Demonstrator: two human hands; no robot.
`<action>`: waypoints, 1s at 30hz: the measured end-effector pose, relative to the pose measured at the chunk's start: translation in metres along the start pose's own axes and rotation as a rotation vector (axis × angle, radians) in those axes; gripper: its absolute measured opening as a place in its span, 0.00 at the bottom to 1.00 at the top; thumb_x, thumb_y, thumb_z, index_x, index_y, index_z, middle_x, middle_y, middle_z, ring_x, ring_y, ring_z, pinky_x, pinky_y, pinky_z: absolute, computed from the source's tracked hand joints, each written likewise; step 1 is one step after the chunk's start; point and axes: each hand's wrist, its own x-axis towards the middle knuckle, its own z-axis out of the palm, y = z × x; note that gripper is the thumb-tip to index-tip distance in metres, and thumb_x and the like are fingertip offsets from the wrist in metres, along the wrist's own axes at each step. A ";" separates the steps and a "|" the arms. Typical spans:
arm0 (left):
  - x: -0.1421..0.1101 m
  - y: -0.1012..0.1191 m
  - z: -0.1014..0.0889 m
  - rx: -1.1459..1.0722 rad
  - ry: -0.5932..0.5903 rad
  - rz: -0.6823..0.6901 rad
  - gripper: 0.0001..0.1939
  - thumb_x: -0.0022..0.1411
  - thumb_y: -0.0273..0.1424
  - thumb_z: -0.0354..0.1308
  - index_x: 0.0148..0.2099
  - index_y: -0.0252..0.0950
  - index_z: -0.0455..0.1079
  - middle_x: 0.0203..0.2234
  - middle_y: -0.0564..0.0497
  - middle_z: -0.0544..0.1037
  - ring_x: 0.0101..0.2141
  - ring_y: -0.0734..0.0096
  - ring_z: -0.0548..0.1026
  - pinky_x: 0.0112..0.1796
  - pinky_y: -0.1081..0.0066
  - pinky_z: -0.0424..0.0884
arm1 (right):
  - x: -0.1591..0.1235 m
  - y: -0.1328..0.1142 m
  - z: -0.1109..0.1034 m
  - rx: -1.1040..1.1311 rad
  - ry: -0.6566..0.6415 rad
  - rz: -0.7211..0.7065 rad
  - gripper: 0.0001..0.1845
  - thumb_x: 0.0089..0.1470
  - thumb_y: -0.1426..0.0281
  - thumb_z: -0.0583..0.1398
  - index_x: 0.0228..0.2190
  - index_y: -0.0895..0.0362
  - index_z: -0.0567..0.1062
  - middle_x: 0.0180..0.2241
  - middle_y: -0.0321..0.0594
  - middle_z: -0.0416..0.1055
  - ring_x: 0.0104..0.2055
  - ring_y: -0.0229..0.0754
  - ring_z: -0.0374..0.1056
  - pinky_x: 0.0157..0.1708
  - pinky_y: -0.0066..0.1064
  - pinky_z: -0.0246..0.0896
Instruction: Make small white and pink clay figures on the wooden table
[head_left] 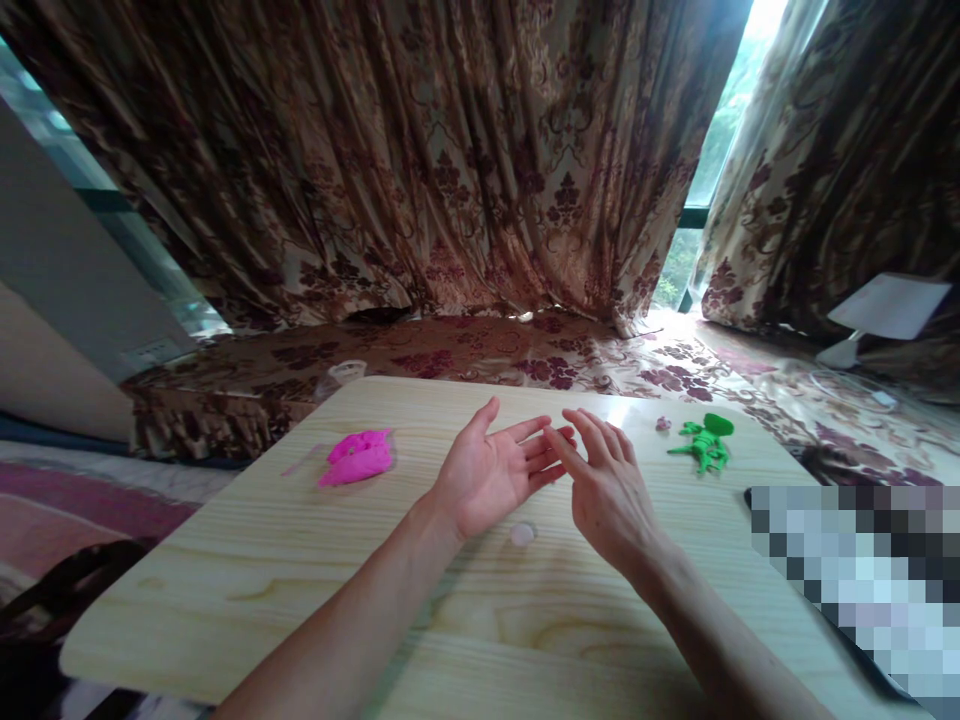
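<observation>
My left hand [499,470] is held palm up over the table, its fingers stretched out and the thumb apart. My right hand [611,485] is palm down, with its fingers extended and their tips at the left fingertips. Nothing shows on the left palm; whether something tiny lies between the fingertips is hidden. Below the hands, a small whitish flat disc [523,534] rests on the table. To the right lies a green clay-like figure [705,446] with thin limbs and a round flat piece. A small pinkish lump [663,424] sits beside it.
A bright pink clay-like mass [358,458], seemingly in clear wrapping, lies on the left of the pale wooden table [247,590]. A blurred-out screen device [862,590] is at the right edge. Behind are a clear container [341,377], a white lamp [889,305] and patterned curtains [450,160].
</observation>
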 end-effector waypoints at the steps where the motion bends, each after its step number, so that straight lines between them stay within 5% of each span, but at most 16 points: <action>1: 0.000 0.001 0.000 0.009 0.007 0.009 0.28 0.60 0.47 0.43 0.49 0.26 0.62 0.42 0.36 0.72 0.44 0.59 0.70 0.48 0.61 0.59 | 0.000 -0.001 0.000 0.007 0.000 -0.018 0.29 0.47 0.83 0.51 0.51 0.54 0.65 0.58 0.47 0.54 0.60 0.51 0.45 0.55 0.50 0.44; 30: 0.001 0.001 -0.004 -0.001 0.031 0.029 0.30 0.60 0.46 0.44 0.51 0.23 0.61 0.44 0.33 0.70 0.46 0.58 0.70 0.50 0.61 0.61 | 0.001 -0.001 -0.005 0.085 0.025 0.040 0.31 0.42 0.85 0.51 0.50 0.57 0.66 0.56 0.47 0.55 0.58 0.50 0.49 0.54 0.47 0.49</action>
